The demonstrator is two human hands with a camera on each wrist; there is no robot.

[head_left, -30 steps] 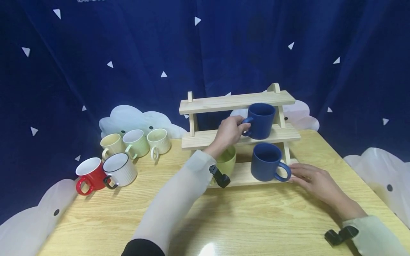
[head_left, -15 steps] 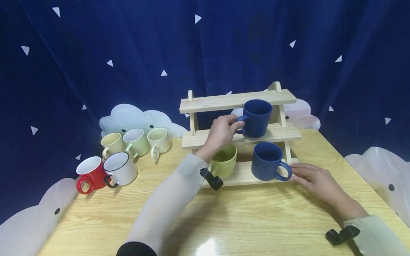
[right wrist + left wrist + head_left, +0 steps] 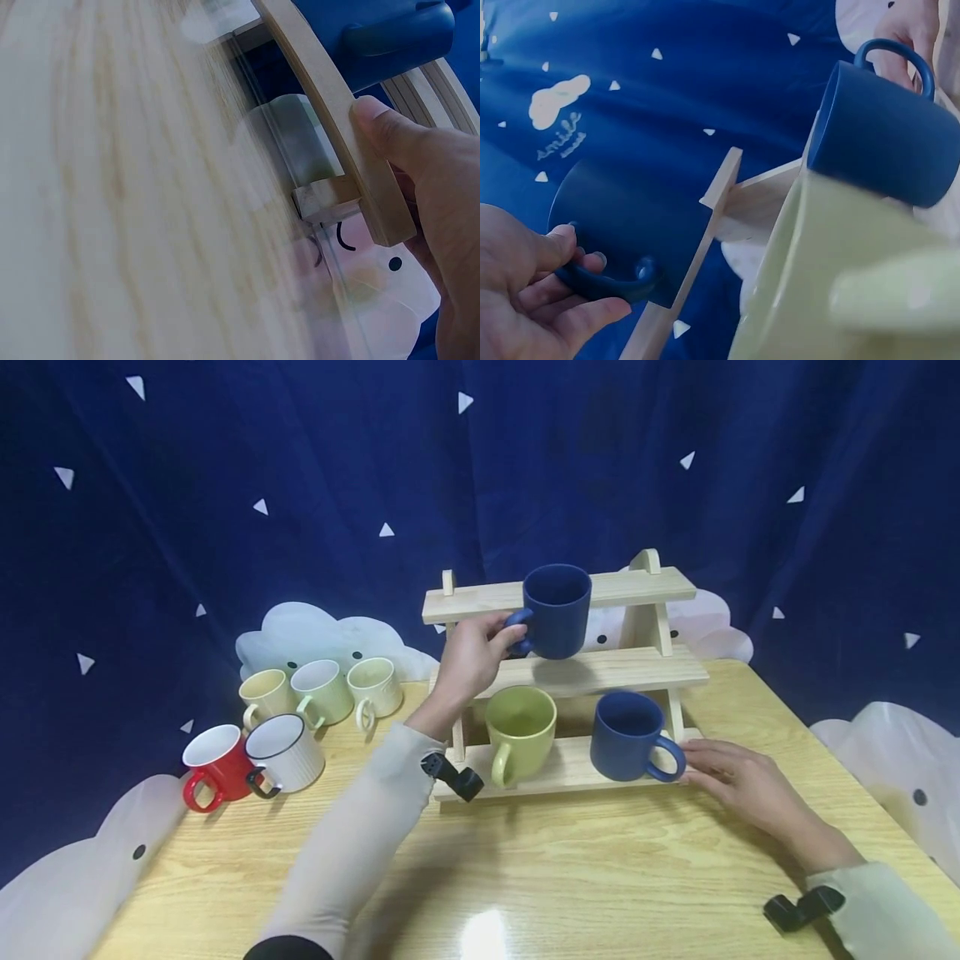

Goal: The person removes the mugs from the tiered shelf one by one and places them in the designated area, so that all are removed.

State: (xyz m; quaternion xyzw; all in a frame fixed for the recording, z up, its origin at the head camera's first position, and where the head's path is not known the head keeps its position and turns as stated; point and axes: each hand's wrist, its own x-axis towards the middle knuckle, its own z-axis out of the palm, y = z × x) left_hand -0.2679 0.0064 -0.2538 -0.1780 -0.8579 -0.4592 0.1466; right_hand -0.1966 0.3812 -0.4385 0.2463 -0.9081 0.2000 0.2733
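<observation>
Several left fingers (image 3: 592,319) curled round mug handle (image 3: 611,287); right fingers (image 3: 711,762) closed on shelf (image 3: 566,766)

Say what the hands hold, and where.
Left hand: upper dark blue cylindrical mug, by its handle. Right hand: pale wooden three-tier rack, by the lowest shelf's right end.

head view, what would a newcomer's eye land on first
Probably the dark blue mug, which the left hand holds by its handle before the wooden rack's top shelf. Next, perhaps, a second blue mug and a yellow-green mug on the bottom shelf. The bright red mug stands out at the table's left.
</observation>
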